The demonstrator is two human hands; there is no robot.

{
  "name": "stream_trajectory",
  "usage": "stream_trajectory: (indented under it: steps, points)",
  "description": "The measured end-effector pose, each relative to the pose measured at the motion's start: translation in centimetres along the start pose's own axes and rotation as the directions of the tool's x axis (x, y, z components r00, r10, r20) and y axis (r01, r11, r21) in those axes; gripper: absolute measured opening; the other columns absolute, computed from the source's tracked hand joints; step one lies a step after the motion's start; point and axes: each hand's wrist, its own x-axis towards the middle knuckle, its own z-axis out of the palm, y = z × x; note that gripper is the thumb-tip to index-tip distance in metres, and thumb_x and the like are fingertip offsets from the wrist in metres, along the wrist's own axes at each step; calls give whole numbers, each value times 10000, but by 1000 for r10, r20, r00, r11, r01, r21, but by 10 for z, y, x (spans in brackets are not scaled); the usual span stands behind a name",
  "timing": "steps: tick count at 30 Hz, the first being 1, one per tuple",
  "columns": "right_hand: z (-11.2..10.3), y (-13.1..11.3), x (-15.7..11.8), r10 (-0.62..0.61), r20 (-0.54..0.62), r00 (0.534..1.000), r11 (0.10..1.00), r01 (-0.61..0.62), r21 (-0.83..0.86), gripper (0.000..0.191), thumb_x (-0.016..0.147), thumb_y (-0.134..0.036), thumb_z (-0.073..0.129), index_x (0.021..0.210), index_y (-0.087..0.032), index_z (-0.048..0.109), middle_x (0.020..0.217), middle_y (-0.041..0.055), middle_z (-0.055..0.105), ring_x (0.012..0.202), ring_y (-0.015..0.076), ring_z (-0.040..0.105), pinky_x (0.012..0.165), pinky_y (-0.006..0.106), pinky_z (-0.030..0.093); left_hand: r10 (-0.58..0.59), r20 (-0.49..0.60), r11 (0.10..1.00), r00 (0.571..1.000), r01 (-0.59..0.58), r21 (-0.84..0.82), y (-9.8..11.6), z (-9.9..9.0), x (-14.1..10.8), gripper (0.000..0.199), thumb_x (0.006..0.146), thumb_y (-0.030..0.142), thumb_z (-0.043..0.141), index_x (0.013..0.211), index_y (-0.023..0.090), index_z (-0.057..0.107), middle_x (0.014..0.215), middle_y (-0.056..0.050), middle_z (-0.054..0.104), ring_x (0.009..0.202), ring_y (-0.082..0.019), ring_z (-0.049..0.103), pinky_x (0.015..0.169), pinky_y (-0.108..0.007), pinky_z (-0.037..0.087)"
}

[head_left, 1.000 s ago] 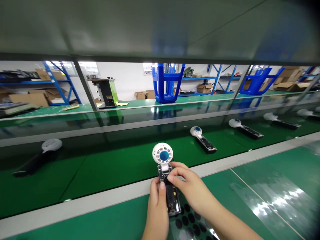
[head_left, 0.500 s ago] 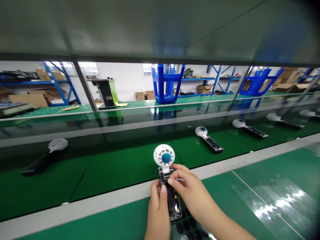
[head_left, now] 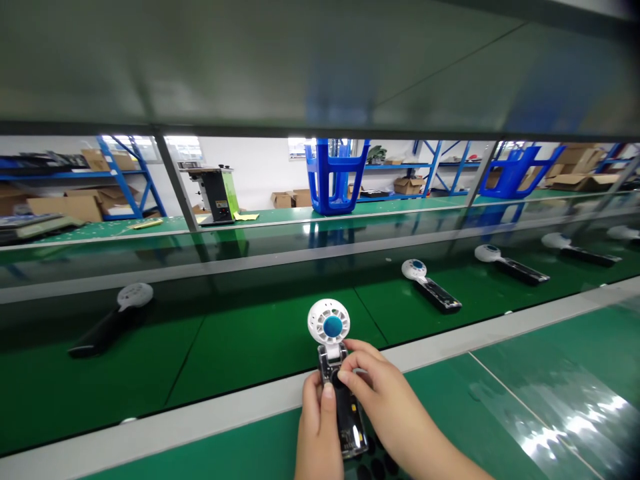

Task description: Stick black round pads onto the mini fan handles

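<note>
A small device [head_left: 352, 427] with a dark transparent body and a round white slotted head [head_left: 329, 321] stands tilted up at bottom centre. A blue disc marks the middle of its head. My left hand [head_left: 319, 430] grips the body from the left, thumb on its front face. From the right, my right hand [head_left: 383, 387] holds the upper body near the white hinge, its thumb and index finger pinched at the front. Whether a small part sits between those fingertips cannot be made out. Black round pieces [head_left: 377, 467] lie below the device, partly hidden.
Similar devices lie on the dark green belt [head_left: 240, 347], one at left [head_left: 107, 327] and several at right [head_left: 437, 293]. A pale rail [head_left: 210, 420] edges the belt. Overhead hangs a grey shelf [head_left: 250, 67]. Blue stools [head_left: 336, 177] and a black-green machine [head_left: 217, 193] stand behind.
The devices on the belt have shifted to the right. The view has tilted slightly, so things appear lower. My hands keep nearly the same hold on the device.
</note>
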Motion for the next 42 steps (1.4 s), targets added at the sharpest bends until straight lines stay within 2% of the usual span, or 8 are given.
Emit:
stream_trajectory:
  steps: [9,21,30,38,42]
  points:
    - [2,0,0,-6,5,1000,1000,6,5,178,795,-239,435,642,-213,523,1177,25,472,1106,198,419,884,317,347,11,-9,1000,1000,-11,7,-2,0,1,442,768,496,318,1051,178,439,1061,-97,570,973,-239,502,827,-327,351]
    - [5,2,0,-47,-10,999,998,47,-47,151,803,-220,420,679,-219,508,1178,26,471,1088,190,438,871,303,366,10,-43,999,999,-8,37,-5,0,4,495,737,556,346,1032,179,471,1010,-90,606,932,-244,539,771,-298,377]
    - [3,-3,0,-24,-3,1000,997,24,-73,153,788,-198,422,654,-215,493,1165,24,473,1078,187,448,862,284,369,10,-39,1000,999,-10,9,-4,2,4,518,709,567,337,1022,171,452,937,-83,627,918,-245,536,747,-283,377]
    - [3,-3,1,-30,11,999,999,30,-42,148,773,-185,422,645,-209,494,1156,39,481,1046,191,473,858,293,380,19,-26,1000,999,-18,24,-5,1,5,512,706,571,333,1004,173,454,898,-79,641,823,-227,574,701,-275,390]
    - [4,-2,1,-26,2,1000,998,26,-62,145,769,-193,425,639,-214,486,1158,39,489,1073,193,459,879,292,369,20,-45,999,999,-19,28,-9,1,7,527,705,589,338,1010,180,467,903,-79,641,863,-239,570,705,-280,394]
